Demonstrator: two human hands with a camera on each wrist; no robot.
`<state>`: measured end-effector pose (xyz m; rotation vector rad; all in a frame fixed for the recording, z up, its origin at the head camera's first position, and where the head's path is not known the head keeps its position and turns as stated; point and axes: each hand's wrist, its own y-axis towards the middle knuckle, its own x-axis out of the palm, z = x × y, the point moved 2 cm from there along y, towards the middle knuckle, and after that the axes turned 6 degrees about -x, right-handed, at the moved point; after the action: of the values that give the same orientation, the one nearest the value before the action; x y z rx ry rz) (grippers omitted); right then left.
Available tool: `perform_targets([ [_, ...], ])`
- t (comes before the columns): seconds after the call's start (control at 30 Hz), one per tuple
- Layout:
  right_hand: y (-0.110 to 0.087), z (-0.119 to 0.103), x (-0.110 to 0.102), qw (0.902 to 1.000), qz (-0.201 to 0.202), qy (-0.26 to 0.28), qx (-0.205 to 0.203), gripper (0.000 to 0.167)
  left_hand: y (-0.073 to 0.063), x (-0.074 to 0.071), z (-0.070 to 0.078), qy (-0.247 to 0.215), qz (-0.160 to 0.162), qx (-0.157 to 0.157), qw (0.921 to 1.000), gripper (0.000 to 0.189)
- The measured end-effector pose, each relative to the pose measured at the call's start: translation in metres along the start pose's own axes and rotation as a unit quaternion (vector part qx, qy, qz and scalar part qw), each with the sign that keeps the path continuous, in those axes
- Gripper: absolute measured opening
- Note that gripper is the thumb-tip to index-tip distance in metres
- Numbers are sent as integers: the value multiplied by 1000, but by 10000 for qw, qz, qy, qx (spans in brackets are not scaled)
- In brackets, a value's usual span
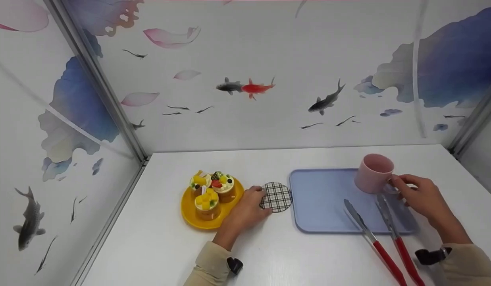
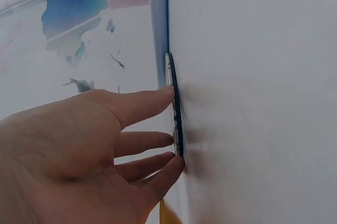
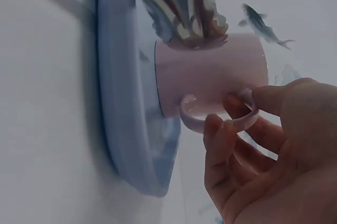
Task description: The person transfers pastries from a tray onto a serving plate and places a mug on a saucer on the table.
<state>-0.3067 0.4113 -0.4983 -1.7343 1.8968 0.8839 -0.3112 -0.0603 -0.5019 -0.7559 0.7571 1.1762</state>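
Note:
A round coaster (image 1: 276, 197) with a black-and-white check lies between the yellow plate and the blue tray (image 1: 322, 206). My left hand (image 1: 247, 208) reaches past the plate and holds the coaster by its left side; fingertips (image 2: 167, 93) press at its rim in the left wrist view. Over the tray's back right part is a pink mug (image 1: 373, 174), upright. With thumb and fingers my right hand (image 1: 422, 196) pinches the mug's handle (image 3: 243, 123). Metal tongs (image 1: 384, 242) with red grips lie with their tips on the tray, close to the mug.
On the left, the yellow plate (image 1: 189, 216) carries three small dessert cups (image 1: 207, 204) topped with fruit. White panels painted with fish stand behind and at the left of the white table (image 1: 269, 254). The tongs' grips extend past the tray's front edge.

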Motion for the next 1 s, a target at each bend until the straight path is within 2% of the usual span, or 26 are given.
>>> perform_targets([
  [0.1,-1,4,2,9995,-197,263,32,65,0,-2,0,-2,-33,51,10000,58],
  [0.27,0,5,6,9988,-208,434,67,62,-1,-2,0,8,-71,91,9999,58],
  [0.5,0,12,10,9969,-277,695,234,63,0,2,0,125,-182,-153,9996,59],
  [0.67,-2,13,10,9960,-363,782,228,66,0,3,2,93,-207,-191,9996,58],
  [1.0,-5,3,15,9961,125,872,-110,53,0,3,2,50,-199,-181,9996,57],
])
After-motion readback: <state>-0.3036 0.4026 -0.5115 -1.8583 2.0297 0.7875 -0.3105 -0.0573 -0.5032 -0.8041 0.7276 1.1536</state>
